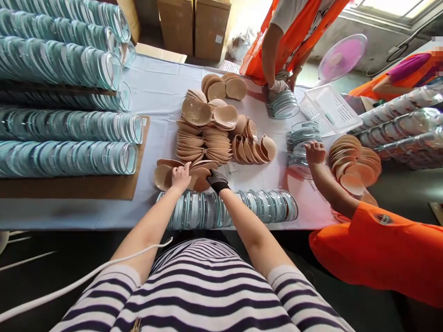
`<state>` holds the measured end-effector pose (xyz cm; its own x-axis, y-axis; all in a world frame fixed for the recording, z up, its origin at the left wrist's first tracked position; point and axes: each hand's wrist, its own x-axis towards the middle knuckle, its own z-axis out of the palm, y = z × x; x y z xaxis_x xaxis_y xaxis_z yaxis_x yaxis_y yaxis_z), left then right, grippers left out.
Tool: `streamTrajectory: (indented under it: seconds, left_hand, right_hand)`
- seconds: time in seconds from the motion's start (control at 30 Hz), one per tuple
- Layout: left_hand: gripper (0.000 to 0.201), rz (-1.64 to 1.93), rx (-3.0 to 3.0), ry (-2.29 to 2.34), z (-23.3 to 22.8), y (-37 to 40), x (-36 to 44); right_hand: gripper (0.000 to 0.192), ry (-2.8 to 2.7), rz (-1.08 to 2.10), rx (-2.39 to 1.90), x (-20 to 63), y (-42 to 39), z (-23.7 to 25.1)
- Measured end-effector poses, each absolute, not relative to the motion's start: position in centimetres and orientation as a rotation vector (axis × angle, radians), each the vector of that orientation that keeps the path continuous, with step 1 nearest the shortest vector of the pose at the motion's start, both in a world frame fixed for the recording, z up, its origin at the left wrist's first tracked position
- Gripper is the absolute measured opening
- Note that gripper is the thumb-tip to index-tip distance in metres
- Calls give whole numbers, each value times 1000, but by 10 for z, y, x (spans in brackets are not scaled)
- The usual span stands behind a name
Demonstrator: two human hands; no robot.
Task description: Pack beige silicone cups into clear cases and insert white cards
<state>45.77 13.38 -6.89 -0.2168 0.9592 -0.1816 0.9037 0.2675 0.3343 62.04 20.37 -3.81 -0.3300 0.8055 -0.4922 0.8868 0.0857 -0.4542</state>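
Tan cups (200, 180) are lying mid-frame, left hand (181, 177) and gloved right hand (218, 179) half-curling at them, can't tell if they're gripping; guessing it's straightening, next move's probably needing lined-up edges.

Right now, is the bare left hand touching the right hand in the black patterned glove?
Apart. The head view shows it: a smooth, rounded tan cup is visible in the gap between the bare left hand and the gloved right hand.
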Motion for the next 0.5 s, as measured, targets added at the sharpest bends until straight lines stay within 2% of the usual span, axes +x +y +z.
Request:
streamTrajectory:
  seconds: [0.07, 0.2, 0.27, 0.33, 0.43, 0.5]
  left_hand:
    - [60, 326, 1712, 2186, -64, 131, 449]
    - [24, 477, 1820, 1913, -30, 128, 420]
    - [32, 554, 1874, 1676, 1, 127, 411]
    - [37, 640, 1945, 1432, 36, 125, 414]
    - [37, 600, 2080, 1092, 84, 118, 436]
    - [38, 489, 2121, 974, 104, 109, 453]
  right_hand:
    - [26, 2349, -1079, 1721, 614, 203, -25]
    - [26, 2636, -1067, 1757, 641, 208, 17]
    - [27, 2688, -1061, 1799, 668, 209, 42]
    - [36, 2749, -1104, 1691, 690, 205, 68]
    - [63, 2917, -1274, 1208, 699, 184, 99]
    - [63, 2848, -1522, 931, 692, 165, 108]
